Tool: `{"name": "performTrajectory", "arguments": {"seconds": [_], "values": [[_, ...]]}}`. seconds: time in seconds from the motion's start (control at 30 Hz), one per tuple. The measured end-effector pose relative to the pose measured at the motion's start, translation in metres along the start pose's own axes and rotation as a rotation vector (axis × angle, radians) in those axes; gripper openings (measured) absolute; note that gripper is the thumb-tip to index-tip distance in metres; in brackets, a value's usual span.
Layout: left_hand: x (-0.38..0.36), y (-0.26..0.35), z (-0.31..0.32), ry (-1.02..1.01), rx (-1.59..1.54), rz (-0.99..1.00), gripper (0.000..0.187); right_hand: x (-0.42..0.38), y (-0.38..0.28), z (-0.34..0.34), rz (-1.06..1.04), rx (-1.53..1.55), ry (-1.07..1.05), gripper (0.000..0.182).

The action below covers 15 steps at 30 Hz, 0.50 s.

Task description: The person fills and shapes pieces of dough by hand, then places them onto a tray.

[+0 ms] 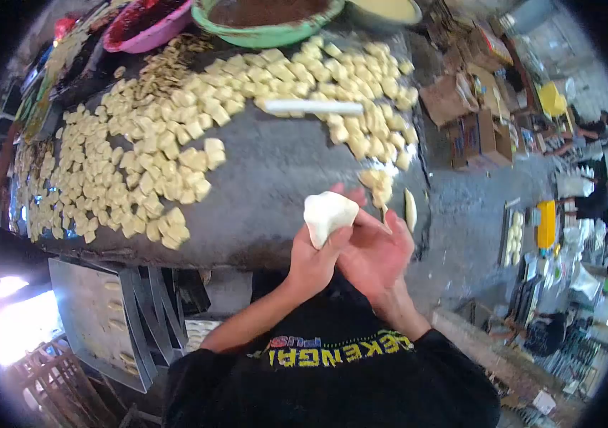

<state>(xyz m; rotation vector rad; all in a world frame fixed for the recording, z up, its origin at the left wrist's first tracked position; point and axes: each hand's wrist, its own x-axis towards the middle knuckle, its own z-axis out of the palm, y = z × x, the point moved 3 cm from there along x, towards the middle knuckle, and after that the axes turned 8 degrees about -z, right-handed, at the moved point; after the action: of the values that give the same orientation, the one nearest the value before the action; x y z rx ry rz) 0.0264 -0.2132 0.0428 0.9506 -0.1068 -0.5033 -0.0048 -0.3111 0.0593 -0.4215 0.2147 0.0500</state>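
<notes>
My left hand (312, 262) grips a white lump of dough (328, 215) from below, over the near edge of the dark grey table (275, 185). My right hand (377, 253) cups the same lump from the right, with its fingertips behind it. A small pile of yellowish dough pieces (377, 184) lies just beyond my hands. One folded piece (410, 209) sits at the table's edge to the right.
Several cut dough pieces (140, 171) cover the table's left and far side. A white rolling stick (315, 107) lies among them. Green (268, 34), pink (148, 32) and pale bowls stand at the back. Cardboard boxes (469, 121) are right, metal trays (97, 314) lower left.
</notes>
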Motion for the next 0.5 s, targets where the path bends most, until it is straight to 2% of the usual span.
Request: {"name": "performTrajectory", "arguments": {"seconds": [0.03,0.07,0.1,0.17,0.2,0.23,0.27,0.3,0.33,0.37,0.4,0.43,0.5], "values": [[0.005,0.016,-0.007,0.008,-0.016,0.07,0.086,0.021,-0.001,0.022,0.006,-0.016,-0.017,0.082],[0.009,0.031,-0.029,-0.025,0.329,0.244,0.099,0.046,-0.009,0.051,-0.061,0.055,-0.085,0.075],[0.013,0.06,-0.034,0.036,0.291,0.338,0.099,0.076,-0.014,0.074,-0.129,0.129,-0.15,0.068],[0.012,0.088,-0.07,0.066,0.274,0.218,0.079,0.174,-0.031,0.105,-0.616,-0.425,-0.283,0.053],[0.01,0.098,-0.089,0.065,0.266,0.228,0.079,0.242,-0.039,0.105,-0.954,-1.156,-0.063,0.037],[0.008,0.102,-0.109,0.113,0.259,0.124,0.063,0.268,-0.034,0.156,-0.838,-1.126,-0.159,0.035],[0.006,0.104,-0.124,0.16,0.252,0.018,0.051,0.323,-0.032,0.161,-0.653,-1.446,-0.073,0.045],[0.004,0.107,-0.136,0.158,0.244,0.025,0.051,0.378,-0.028,0.161,-0.57,-1.713,-0.093,0.052],[0.001,0.108,-0.149,0.217,0.285,-0.003,0.041,0.429,-0.022,0.154,-0.473,-1.977,-0.113,0.058],[-0.002,0.109,-0.16,0.279,0.326,-0.03,0.032,0.484,-0.012,0.142,-0.331,-2.135,-0.129,0.063],[-0.004,0.112,-0.169,0.283,0.319,-0.023,0.032,0.52,0.0,0.127,-0.18,-2.285,-0.144,0.067],[-0.007,0.114,-0.177,0.299,0.32,-0.057,0.03,0.534,0.014,0.115,-0.181,-2.29,-0.155,0.067],[-0.012,0.116,-0.191,0.324,0.314,-0.088,0.027,0.549,0.043,0.107,-0.054,-1.772,-0.204,0.071]]}}
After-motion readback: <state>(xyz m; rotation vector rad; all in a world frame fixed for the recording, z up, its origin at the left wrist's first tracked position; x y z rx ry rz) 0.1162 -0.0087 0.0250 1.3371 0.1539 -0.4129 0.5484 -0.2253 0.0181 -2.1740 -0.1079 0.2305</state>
